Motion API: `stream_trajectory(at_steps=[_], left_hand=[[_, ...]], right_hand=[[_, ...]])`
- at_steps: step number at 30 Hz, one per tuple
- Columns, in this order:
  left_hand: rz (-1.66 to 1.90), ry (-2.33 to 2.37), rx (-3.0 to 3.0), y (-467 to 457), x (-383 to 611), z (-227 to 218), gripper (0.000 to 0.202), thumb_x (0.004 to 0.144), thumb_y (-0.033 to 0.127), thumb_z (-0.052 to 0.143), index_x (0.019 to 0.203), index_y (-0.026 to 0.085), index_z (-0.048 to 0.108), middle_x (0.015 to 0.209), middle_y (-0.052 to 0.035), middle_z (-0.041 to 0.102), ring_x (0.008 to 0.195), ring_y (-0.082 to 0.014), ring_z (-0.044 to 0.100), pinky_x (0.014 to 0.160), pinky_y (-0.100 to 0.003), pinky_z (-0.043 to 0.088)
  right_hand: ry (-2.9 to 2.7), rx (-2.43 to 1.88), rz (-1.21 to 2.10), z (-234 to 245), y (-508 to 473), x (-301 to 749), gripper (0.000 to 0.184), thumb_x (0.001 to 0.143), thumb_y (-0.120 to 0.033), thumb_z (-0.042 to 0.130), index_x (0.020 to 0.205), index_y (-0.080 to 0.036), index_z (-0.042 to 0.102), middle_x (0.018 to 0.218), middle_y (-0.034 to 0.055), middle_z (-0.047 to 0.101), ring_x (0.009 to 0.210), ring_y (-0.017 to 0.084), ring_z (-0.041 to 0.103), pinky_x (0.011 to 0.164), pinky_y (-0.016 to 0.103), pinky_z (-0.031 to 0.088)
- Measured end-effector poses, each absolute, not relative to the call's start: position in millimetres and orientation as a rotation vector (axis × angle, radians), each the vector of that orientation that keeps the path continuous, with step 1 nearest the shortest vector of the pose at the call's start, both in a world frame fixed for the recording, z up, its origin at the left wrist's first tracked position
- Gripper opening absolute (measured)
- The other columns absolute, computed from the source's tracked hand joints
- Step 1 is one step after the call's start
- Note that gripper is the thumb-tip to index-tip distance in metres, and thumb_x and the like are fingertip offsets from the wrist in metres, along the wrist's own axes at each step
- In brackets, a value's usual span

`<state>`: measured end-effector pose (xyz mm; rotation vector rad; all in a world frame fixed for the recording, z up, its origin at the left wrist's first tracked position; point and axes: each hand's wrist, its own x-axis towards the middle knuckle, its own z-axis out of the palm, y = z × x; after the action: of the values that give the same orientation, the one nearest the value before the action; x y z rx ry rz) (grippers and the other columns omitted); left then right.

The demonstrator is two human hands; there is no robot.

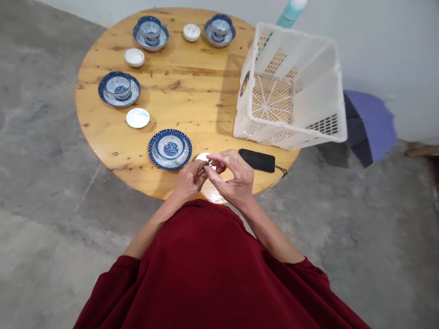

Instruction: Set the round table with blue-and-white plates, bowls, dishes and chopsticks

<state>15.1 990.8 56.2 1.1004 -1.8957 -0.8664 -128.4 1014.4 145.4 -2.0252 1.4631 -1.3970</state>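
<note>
My left hand (190,180) and my right hand (231,176) meet at the near edge of the round wooden table (192,91). Both are closed around thin brown sticks (203,167) that look like chopsticks, held just over a small white dish (203,157) that my fingers mostly hide. A blue patterned bowl on a matching plate (170,148) stands just to the left of my hands. A black phone (257,160) lies flat just to the right of them.
Three more blue bowl-and-plate sets (119,88) (151,33) (220,29) and three small white dishes (137,117) (134,57) (191,32) ring the table. A white plastic basket (290,89) stands tilted at the right edge. A purple umbrella (370,123) lies on the concrete floor.
</note>
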Motion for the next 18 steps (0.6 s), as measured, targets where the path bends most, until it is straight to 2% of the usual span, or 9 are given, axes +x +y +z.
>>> stream_trajectory(at_steps=[5, 9, 13, 18], left_hand=[[-0.946, -1.869, 1.183, 990.5, 15.0, 59.5, 0.026, 0.098, 0.046, 0.054, 0.092, 0.022, 0.061, 0.082, -0.0033, 0.065, 0.081, -0.0194, 0.063, 0.078, -0.029, 0.048], [-0.969, -1.872, 1.162, 989.8, 16.3, 61.3, 0.03, 0.099, 0.048, 0.052, 0.09, 0.022, 0.061, 0.081, -0.0028, 0.064, 0.08, -0.0182, 0.062, 0.078, -0.029, 0.048], [-1.016, -1.832, 1.113, 988.0, 18.9, 61.1, 0.036, 0.1, 0.055, 0.051, 0.091, 0.022, 0.061, 0.078, -0.002, 0.061, 0.076, -0.0177, 0.059, 0.074, -0.029, 0.048], [-1.161, -1.847, 1.048, 982.0, 25.4, 60.6, 0.036, 0.099, 0.055, 0.052, 0.094, 0.021, 0.063, 0.073, -0.0006, 0.058, 0.07, -0.0159, 0.056, 0.068, -0.027, 0.046]], right_hand=[[1.344, -1.748, -1.341, 149.5, 1004.5, -144.7, 0.02, 0.098, -0.036, 0.06, 0.106, -0.025, 0.074, 0.087, 0.0019, 0.068, 0.065, 0.012, 0.059, 0.063, 0.029, 0.054], [1.24, -1.73, -1.2, 144.5, 994.8, -155.2, 0.024, 0.095, -0.044, 0.066, 0.101, -0.024, 0.076, 0.091, 0.0028, 0.071, 0.074, 0.014, 0.064, 0.067, 0.029, 0.055], [1.149, -1.788, -1.139, 139.1, 990.1, -154.5, 0.024, 0.094, -0.043, 0.067, 0.104, -0.024, 0.077, 0.092, 0.0033, 0.072, 0.077, 0.014, 0.064, 0.07, 0.03, 0.055], [1.084, -1.843, -1.169, 134.8, 987.0, -149.1, 0.023, 0.096, -0.042, 0.065, 0.103, -0.024, 0.078, 0.095, 0.0048, 0.073, 0.085, 0.017, 0.067, 0.075, 0.032, 0.057]])
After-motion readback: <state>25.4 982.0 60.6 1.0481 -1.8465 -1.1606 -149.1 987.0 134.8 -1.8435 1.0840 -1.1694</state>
